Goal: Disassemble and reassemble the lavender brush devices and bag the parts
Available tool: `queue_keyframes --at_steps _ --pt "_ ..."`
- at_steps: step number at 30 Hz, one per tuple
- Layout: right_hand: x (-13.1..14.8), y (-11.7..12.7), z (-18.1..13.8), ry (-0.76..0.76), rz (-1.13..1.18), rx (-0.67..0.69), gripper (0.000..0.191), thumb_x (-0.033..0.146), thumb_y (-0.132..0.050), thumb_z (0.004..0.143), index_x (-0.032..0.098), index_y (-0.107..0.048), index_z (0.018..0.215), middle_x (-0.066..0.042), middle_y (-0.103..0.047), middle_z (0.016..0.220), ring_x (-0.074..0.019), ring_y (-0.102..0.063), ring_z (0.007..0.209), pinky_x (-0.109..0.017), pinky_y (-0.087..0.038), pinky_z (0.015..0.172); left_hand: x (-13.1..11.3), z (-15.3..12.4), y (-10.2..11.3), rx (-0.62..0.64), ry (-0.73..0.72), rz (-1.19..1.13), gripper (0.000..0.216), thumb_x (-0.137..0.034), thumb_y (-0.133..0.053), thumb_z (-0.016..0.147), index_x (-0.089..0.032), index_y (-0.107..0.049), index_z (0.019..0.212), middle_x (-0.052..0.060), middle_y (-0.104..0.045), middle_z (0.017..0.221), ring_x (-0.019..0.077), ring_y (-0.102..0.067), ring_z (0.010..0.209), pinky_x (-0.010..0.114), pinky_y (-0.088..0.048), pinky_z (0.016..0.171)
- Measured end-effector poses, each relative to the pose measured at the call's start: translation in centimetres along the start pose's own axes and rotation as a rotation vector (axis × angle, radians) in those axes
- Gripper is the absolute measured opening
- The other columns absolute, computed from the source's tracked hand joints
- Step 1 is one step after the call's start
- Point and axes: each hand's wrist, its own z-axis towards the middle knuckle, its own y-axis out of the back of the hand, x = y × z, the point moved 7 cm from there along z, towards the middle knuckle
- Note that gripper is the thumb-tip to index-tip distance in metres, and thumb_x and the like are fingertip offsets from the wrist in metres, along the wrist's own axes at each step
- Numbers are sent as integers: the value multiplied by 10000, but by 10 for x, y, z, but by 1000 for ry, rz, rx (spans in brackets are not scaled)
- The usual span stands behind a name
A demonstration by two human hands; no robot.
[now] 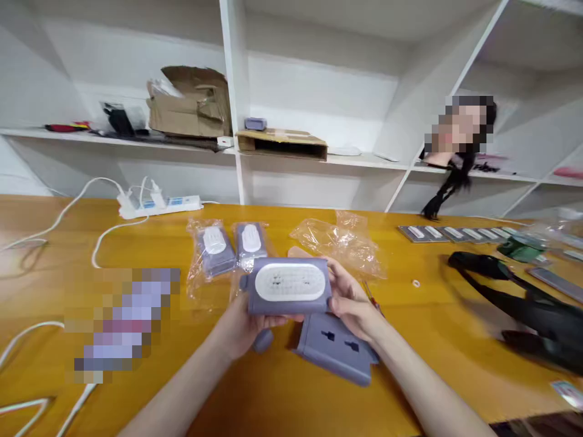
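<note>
At frame centre, the left hand cups a grey-purple plastic box from below; the right hand pinches its right end. Best grip clear of its white oval panel.

Left hand: fingers partly hidden behind the purple-grey device.
Right hand: some fingers out of sight behind the device's right end.
Device's far side: turned away; dark marks on its white oval panel too small to make out.
Slotted purple-grey part: top edge covered by the device and right hand.
Forearms: cut off by the bottom edge.
Left patch: pixelated, contents unrecognisable.
Black object: runs off the right edge.
Small card: print illegible.
</note>
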Motion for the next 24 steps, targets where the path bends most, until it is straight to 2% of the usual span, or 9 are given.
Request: queue_keyframes --at_steps 3,6,9,10,12,14,16,20,24 --pt "2 11 3 111 -20 -202 571 253 -789 583 296 -505 1075 5 -581 1051 -131 -582 761 -238 -471 671 -8 0 -6 19 -70 -108 442 -492 -597 731 -169 -613 1032 82 -713 950 278 -693 812 324 -479 723" --pt "-1 9 -2 188 -117 -323 631 246 -823 545 324 -442 1042 13 -538 1082 -145 -598 804 -256 -486 671 -9 -1 -14 1 -156 -196 439 -507 -506 819 -221 -572 1145 59 -679 1081 255 -659 943 339 -480 793" --pt "-4 -3 -10 213 -361 -329 693 228 -846 525 335 -407 1051 -2 -502 1186 -194 -558 1027 -322 -457 839 -10 -2 -13 -103 -230 -243 423 -433 -505 855 -237 -540 1227 35 -677 1116 224 -624 1024 326 -472 850" --pt "-3 -8 -12 225 -471 -292 685 244 -861 503 317 -433 1034 -14 -501 1212 -215 -513 1113 -346 -402 927 -9 -2 -10 -154 -220 -249 424 -421 -512 854 -224 -547 1228 36 -693 1083 225 -628 1015 325 -474 852" --pt "0 -12 -13 216 -544 -210 556 384 -814 586 291 -488 1026 -41 -497 1256 -247 -449 1199 -375 -329 993 -7 -4 -3 -236 -142 -235 445 -440 -525 842 -182 -581 1200 50 -726 976 240 -650 968 329 -485 830" --pt "2 -5 -12 165 -403 -192 447 544 -642 735 298 -509 1084 -53 -493 1276 -247 -491 1147 -380 -381 922 -6 -5 0 -235 -56 -169 480 -469 -569 807 -162 -608 1174 60 -738 915 252 -664 936 326 -491 806" --pt "-1 4 -9 67 -206 -205 469 586 -543 791 325 -498 1178 -52 -523 1254 -228 -557 1036 -365 -426 836 -5 -6 -3 -152 -13 -47 494 -429 -655 753 -174 -617 1175 61 -737 950 242 -665 936 305 -485 800" --pt "-8 10 -3 -86 -107 -211 439 422 -685 725 268 -621 1131 -43 -653 1062 -187 -601 903 -296 -428 796 5 -9 -17 6 76 157 503 -402 -670 756 -208 -596 1215 73 -697 1097 225 -647 988 291 -460 827" --pt "-4 21 0 -79 -79 -358 285 341 -669 741 209 -701 992 -29 -703 962 -149 -610 850 -229 -439 752 0 -10 -23 21 60 -1 584 -564 -514 808 -202 -548 1265 97 -626 1224 251 -589 1098 317 -439 883"
